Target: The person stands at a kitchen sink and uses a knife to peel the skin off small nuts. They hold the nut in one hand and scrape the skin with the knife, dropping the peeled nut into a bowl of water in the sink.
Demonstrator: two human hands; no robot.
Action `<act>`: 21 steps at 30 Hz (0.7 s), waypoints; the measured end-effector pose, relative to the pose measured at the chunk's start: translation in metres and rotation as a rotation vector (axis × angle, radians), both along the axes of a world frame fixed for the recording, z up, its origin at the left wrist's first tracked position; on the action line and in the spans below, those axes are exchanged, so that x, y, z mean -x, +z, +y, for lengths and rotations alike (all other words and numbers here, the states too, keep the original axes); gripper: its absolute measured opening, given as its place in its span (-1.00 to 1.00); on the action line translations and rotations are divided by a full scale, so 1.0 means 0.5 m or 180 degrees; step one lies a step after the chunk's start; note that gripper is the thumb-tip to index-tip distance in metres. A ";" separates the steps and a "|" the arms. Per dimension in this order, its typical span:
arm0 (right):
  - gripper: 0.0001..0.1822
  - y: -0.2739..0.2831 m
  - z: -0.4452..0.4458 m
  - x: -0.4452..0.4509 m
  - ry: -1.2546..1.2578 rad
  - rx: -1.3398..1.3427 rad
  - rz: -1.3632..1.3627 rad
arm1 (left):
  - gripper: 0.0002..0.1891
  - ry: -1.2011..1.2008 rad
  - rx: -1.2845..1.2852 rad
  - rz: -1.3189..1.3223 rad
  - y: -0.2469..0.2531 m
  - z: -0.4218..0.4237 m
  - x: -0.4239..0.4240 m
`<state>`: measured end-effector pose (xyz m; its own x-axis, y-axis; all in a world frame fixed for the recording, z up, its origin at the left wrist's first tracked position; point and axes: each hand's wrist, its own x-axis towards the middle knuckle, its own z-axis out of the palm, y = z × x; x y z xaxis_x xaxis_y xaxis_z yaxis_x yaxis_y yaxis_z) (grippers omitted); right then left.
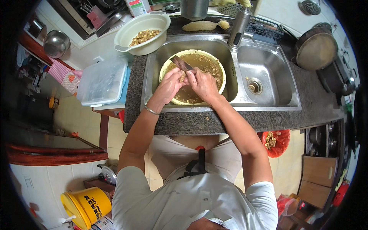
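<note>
Both my hands meet over a pale yellow basin (222,66) that stands in the left bowl of the steel sink. My left hand (170,86) holds a small tan-brown piece of food (182,76) in its fingertips. In my right hand (203,84) is a knife (181,63), its dark blade pointing up and left across the piece. Murky brown water (198,60) fills the basin, with peelings and bits floating in it. Behind and to the left, a whitish two-handled bowl (140,24) holds many similar light brown pieces (144,37).
The faucet (239,28) rises behind the divider; the right sink bowl (258,72) has an open drain. A loofah-like brush (205,26) lies behind the sink. Pots (316,49) stand at right, a lidded plastic box (103,80) at left. A red-lined bin (276,143) with scraps sits below the counter.
</note>
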<state>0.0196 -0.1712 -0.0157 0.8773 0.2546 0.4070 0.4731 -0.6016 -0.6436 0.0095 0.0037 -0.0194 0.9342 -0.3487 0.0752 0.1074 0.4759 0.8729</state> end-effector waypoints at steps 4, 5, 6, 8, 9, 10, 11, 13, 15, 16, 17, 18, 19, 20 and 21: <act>-0.62 -0.008 -0.014 -0.017 -0.0218 0.0083 -0.0055 | -0.61 -0.0027 0.0062 0.0069 0.007 0.000 0.003; -0.61 -0.011 -0.018 -0.015 -0.0242 0.0072 -0.0039 | -0.61 -0.0031 0.0064 0.0106 0.009 -0.003 0.003; -0.61 -0.009 -0.019 -0.014 -0.0246 0.0072 -0.0041 | -0.61 -0.0037 0.0061 0.0124 0.011 -0.003 0.002; -0.61 -0.002 -0.021 -0.011 -0.0250 -0.0030 -0.0019 | -0.61 -0.0048 0.0054 0.0162 0.009 -0.001 0.000; -0.61 0.000 -0.021 -0.006 -0.0246 -0.0128 0.0020 | -0.61 0.0017 -0.0004 0.0160 0.001 0.003 -0.002; -0.61 0.002 -0.019 -0.002 -0.0240 -0.0227 0.0060 | -0.61 0.0083 -0.0062 0.0158 -0.006 0.007 -0.005; -0.61 0.003 -0.016 0.003 -0.0166 -0.0172 0.0035 | -0.61 0.0149 -0.0120 0.0156 -0.012 0.011 -0.007; -0.62 0.001 -0.015 0.011 -0.0057 -0.0057 -0.0001 | -0.62 0.0121 -0.0224 0.0086 -0.005 -0.004 -0.002; -0.61 -0.009 -0.018 0.000 -0.0082 -0.0002 0.0007 | -0.64 0.0136 -0.0374 0.0044 0.007 -0.013 0.009; -0.61 -0.007 -0.020 -0.005 -0.0141 -0.0041 0.0022 | -0.64 0.0163 -0.0471 0.0037 0.013 -0.014 0.015; -0.60 -0.006 -0.024 -0.010 -0.0202 -0.0078 0.0036 | -0.65 0.0189 -0.0567 0.0029 0.016 -0.014 0.017; -0.59 -0.010 -0.023 -0.016 -0.0169 0.0014 0.0004 | -0.64 0.0170 -0.0447 0.0072 0.013 -0.009 0.014; -0.59 -0.015 -0.021 -0.015 -0.0194 0.0017 0.0029 | -0.63 0.0151 -0.0327 0.0115 0.008 -0.004 0.008; -0.59 -0.019 -0.019 -0.014 -0.0220 0.0020 0.0054 | -0.63 0.0132 -0.0205 0.0157 0.004 -0.001 0.005; -0.59 -0.017 -0.015 -0.014 -0.0233 0.0023 0.0067 | -0.61 0.0102 -0.0117 0.0168 0.007 0.000 0.004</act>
